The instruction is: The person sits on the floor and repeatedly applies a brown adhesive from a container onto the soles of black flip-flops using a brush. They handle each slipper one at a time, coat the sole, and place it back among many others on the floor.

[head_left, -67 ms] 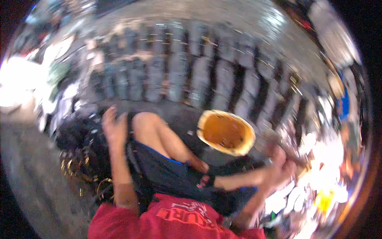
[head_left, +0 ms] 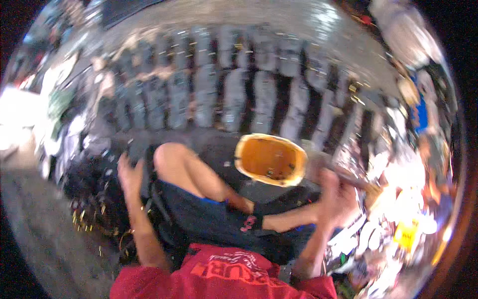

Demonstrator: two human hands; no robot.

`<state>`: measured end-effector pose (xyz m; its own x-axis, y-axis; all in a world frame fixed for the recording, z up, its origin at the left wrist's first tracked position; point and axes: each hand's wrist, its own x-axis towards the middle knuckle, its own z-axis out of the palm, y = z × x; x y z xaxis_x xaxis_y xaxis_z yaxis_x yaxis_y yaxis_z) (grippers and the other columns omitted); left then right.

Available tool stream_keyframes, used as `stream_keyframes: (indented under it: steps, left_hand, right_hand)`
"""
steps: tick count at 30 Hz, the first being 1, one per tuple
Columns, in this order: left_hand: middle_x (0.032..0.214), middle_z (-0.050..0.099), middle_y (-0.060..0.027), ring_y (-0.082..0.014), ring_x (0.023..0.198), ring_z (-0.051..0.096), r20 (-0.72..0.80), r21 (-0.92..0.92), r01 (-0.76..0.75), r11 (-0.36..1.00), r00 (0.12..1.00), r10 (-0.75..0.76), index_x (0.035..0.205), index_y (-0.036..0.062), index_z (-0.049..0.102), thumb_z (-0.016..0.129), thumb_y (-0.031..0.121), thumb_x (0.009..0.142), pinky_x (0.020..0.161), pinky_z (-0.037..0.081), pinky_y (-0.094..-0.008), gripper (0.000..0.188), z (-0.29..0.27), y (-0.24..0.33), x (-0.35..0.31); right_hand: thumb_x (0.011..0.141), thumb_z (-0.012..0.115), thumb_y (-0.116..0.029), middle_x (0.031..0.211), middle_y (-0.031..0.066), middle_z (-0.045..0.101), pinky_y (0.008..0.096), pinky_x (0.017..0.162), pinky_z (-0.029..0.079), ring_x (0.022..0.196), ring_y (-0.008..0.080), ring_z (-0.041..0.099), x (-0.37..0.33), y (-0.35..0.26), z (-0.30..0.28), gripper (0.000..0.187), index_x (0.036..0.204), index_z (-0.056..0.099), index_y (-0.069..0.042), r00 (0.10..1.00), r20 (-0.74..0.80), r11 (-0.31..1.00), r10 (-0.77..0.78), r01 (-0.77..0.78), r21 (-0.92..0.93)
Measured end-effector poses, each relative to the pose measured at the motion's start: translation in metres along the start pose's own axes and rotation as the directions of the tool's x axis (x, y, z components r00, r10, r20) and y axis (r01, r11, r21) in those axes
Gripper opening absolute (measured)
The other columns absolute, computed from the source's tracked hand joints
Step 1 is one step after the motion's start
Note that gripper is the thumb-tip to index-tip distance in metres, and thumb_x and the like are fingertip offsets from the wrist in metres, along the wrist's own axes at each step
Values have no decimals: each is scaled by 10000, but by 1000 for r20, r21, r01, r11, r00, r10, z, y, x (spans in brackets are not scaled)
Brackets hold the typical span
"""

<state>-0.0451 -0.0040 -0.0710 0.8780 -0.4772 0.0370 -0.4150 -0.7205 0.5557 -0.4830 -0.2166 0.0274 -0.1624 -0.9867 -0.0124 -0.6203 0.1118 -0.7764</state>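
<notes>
A grey floor (head_left: 234,12) stretched around a crowded work spot, where two curving rows of grey sole-shaped pieces (head_left: 265,102) lay side by side in front of a seated person in a red shirt (head_left: 229,274) and dark shorts (head_left: 194,214). A tub (head_left: 238,155) with a pale yellow rim stood between the nearer row and the person's folded legs, right of the raised knee (head_left: 172,154), with orange-brown contents (head_left: 264,157) and dark specks inside. The right hand (head_left: 332,194) was just to the right of the tub, beside a long brown stick-like tool (head_left: 351,178); blur made it impossible to tell whether the fingers were closed around it. The left hand (head_left: 131,177), well apart from the tub, was spread with thumb and fingers parted and nothing visible in its grasp, beside a heap of black items (head_left: 89,174); contact with the heap could not be made out. Bright, cluttered goods filled the right side, among them a yellow item (head_left: 406,234), with a large whitish bundle (head_left: 408,35) beyond.
</notes>
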Motion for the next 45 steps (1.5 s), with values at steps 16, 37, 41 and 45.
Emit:
stream_keyframes:
  steps: [16,37,41,45]
  left_hand:
    - [1327,599,-151,-326,1211,581,-4,-100,-279,955,960,280,1361,-9,520,643,-86,734,1070,446,-424,644,-62,-11,-47]
    - [1171,671,-166,-280,959,660,620,-775,627,80,728,292,1345,-6,548,483,535,992,821,533,-400,649,13,162,-150]
    - [1233,628,-207,-309,1044,626,510,-820,571,32,704,494,1397,-11,502,479,577,981,863,516,-443,720,18,169,-150]
    - [1216,660,-205,-337,1047,663,598,-792,600,110,727,337,1401,-19,492,541,597,938,884,552,-441,772,24,165,-151]
  right_hand:
    - [1002,652,-187,890,138,726,357,712,515,788,151,637,16,24,36,222,1056,676,27,983,-74,978,-166,174,112]
    - [872,831,-114,934,47,760,289,759,553,823,112,680,-10,-101,73,221,1031,727,0,908,108,870,-404,345,351]
    - [835,848,-149,884,24,733,273,716,514,792,96,643,-12,-108,70,227,943,721,4,990,-132,539,-49,138,831]
    - [774,863,-187,860,34,726,295,732,515,787,99,638,-21,-96,60,286,950,725,-9,936,203,715,-289,70,695]
